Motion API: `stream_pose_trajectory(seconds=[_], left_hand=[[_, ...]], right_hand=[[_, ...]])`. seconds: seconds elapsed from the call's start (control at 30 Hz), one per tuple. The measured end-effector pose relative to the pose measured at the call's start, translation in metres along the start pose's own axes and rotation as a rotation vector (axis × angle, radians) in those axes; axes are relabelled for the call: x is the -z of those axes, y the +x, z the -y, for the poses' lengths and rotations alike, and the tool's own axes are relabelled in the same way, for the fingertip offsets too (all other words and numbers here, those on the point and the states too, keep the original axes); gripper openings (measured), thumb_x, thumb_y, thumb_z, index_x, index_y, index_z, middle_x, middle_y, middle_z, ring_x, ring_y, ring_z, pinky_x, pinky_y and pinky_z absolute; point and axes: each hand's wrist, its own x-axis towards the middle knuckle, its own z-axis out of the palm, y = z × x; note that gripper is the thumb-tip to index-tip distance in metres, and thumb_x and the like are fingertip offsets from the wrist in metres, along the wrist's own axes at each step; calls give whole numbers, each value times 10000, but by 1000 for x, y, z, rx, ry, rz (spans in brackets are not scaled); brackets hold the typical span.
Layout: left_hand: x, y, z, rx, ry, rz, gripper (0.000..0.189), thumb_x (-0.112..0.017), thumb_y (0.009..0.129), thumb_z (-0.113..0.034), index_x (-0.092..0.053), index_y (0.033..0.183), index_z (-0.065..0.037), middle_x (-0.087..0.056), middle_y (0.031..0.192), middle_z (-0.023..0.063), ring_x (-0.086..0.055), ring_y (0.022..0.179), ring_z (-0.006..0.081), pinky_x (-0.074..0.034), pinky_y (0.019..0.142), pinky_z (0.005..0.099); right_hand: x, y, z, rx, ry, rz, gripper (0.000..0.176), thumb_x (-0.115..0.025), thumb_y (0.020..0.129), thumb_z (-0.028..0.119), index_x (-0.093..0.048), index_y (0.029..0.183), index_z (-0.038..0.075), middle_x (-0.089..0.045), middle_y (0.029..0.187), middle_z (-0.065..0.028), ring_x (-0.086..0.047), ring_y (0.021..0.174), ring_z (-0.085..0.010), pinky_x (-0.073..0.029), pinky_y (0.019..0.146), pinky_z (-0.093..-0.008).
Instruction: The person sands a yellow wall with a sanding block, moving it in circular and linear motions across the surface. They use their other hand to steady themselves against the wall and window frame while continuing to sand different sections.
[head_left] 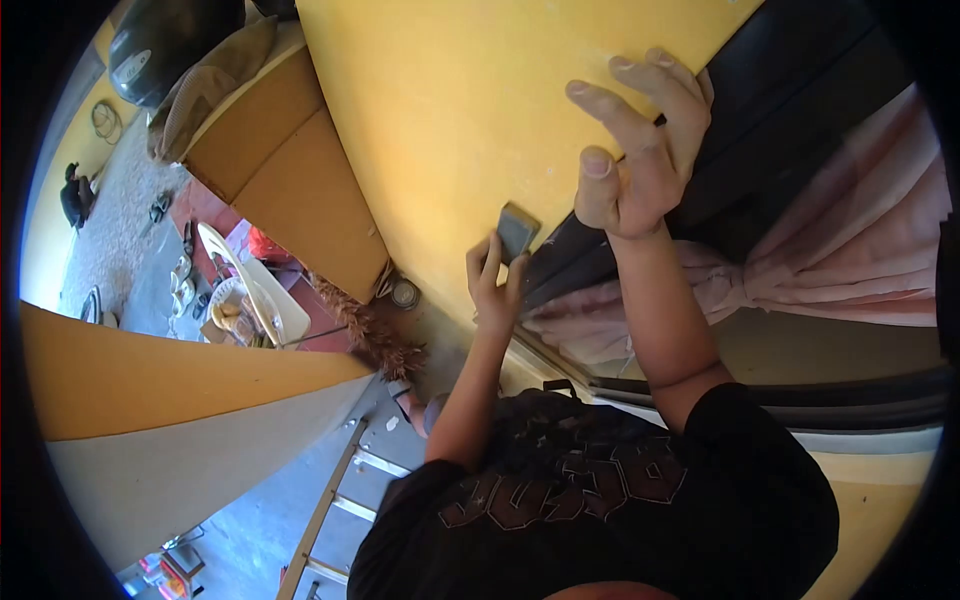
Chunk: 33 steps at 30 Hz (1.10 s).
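Note:
My left hand [494,290] grips a small grey rectangular block [517,231] between thumb and fingers, close against the yellow wall [450,120]. The block looks like a sanding sponge, with a paler edge along one side. Higher up and to the right, my right hand [640,165] has its fingers spread and slightly curled, with nothing in them. It overlaps the border between the yellow wall and the dark window frame [740,130] in this view.
Behind the glass hangs a pink curtain [760,285], tied in the middle. A metal ladder [330,500] stands at lower left. Beyond the wall corner are a white chair [285,305], a basket [232,300] and shoes. A person [75,195] crouches far left.

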Motion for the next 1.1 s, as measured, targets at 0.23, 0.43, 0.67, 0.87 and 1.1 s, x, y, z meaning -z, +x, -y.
stream_pose_trajectory(seconds=[0.23, 0.43, 0.67, 0.87, 1.1], left_hand=[[-3, 28, -28, -87, 24, -66, 518, -757, 761, -19, -574, 1240, 48, -582, 1087, 186, -583, 967, 318, -491, 828, 358], [-3, 3, 6, -91, 19, -56, 506, -738, 780, -19, -567, 1252, 49, -568, 1076, 182, -577, 950, 285, -479, 839, 355], [7, 35, -25, -204, 43, 26, 559, -767, 742, -3, -563, 1261, 40, -577, 1080, 175, -597, 937, 283, -502, 819, 353], [7, 22, -20, -112, 43, 18, 562, -782, 727, -24, -583, 1251, 4, -593, 1113, 180, -601, 999, 302, -516, 809, 366], [2, 16, -5, -19, -19, -37, 498, -764, 754, -25, -601, 1222, 17, -593, 1123, 170, -590, 1020, 311, -499, 859, 375]], right_hand=[[-5, -3, -3, 35, -6, 5, 388, -479, 939, 439, -722, 951, 137, -604, 1049, -68, -535, 1038, -269, -305, 991, -449], [5, 4, 9, -29, -38, 98, 421, -448, 950, 470, -728, 975, 156, -613, 1043, -59, -527, 1053, -265, -244, 1066, -471], [8, 8, 11, 10, -92, 141, 517, -330, 993, 449, -691, 977, 79, -583, 1083, -101, -506, 1061, -292, -317, 1009, -478], [4, 7, 12, 22, -81, 126, 514, -310, 1003, 429, -680, 974, 73, -588, 1067, -107, -510, 1051, -289, -331, 1002, -471], [2, 4, 10, 4, -65, 71, 470, -370, 982, 456, -700, 954, 122, -596, 1052, -67, -515, 1063, -268, -252, 1056, -479]])
